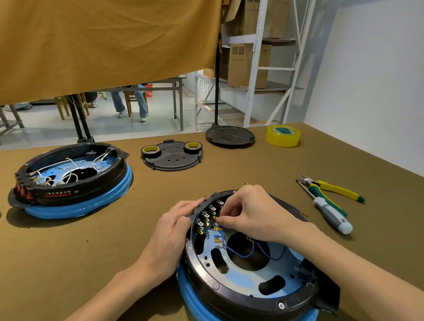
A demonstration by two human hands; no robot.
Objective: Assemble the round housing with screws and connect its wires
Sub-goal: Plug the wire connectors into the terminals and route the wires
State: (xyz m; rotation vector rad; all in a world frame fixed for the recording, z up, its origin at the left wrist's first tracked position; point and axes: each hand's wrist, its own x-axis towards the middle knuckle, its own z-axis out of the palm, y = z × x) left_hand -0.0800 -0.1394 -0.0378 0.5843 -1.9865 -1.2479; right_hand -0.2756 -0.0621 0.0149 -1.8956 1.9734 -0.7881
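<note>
A white wall (375,71) and ochre curtain (102,37) back the brown table (51,262). The round housing (247,294) sits nearest the viewer; a second housing (73,176) lies to its left, pliers (335,189) to its right. The left hand (174,227) grips its rim; the right hand (250,212) pinches a blue wire (240,253) inside.

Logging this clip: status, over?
Left hand grips near housing rim. Right hand pinches at terminals; blue wire loose inside. Nothing blocking.

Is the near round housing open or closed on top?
Open: the near housing has no cover; its blue wires and terminals are exposed.
</note>
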